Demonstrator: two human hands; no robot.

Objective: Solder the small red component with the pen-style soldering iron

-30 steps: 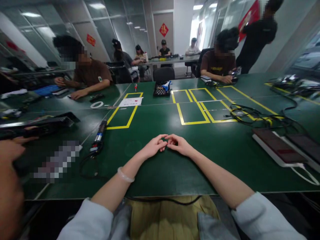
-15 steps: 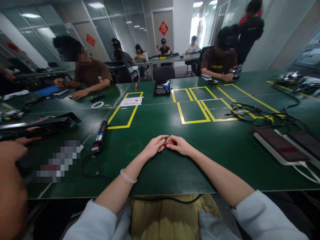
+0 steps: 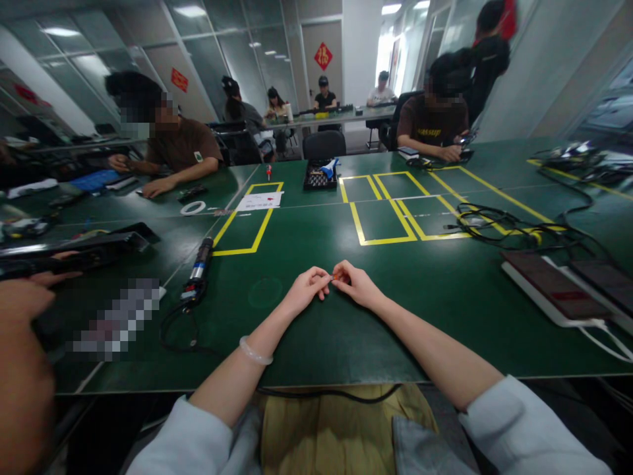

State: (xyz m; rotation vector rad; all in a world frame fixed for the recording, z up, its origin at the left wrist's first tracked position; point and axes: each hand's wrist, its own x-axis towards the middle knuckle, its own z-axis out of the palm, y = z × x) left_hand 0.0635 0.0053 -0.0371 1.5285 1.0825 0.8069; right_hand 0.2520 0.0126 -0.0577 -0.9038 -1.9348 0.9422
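Observation:
Over the green table [image 3: 306, 349], my left hand [image 3: 307, 290] and my right hand [image 3: 359, 285] meet with fingertips nearly touching. My right hand is closed in a pinch around a small orange-red piece [image 3: 335, 278], too small to name and mostly covered by fingers. The left thumb and forefinger are pinched together against its near end; what they grip, if anything, is hidden. A pale bangle [image 3: 255, 351] circles my left wrist.
Left of my hands lies a black and silver cylindrical tool [image 3: 198, 267] with a cable. Yellow tape outlines [image 3: 363, 241] mark the table ahead, with a black tray [image 3: 319, 178] beyond. Phones on white power banks [image 3: 537, 297] and coiled black cables [image 3: 489, 221] lie right. Co-workers sit opposite.
My fingers have shifted their hold on the small piece: the right fingers have risen a little and the left forefinger has curled in. At the back right, a standing person has moved slightly.

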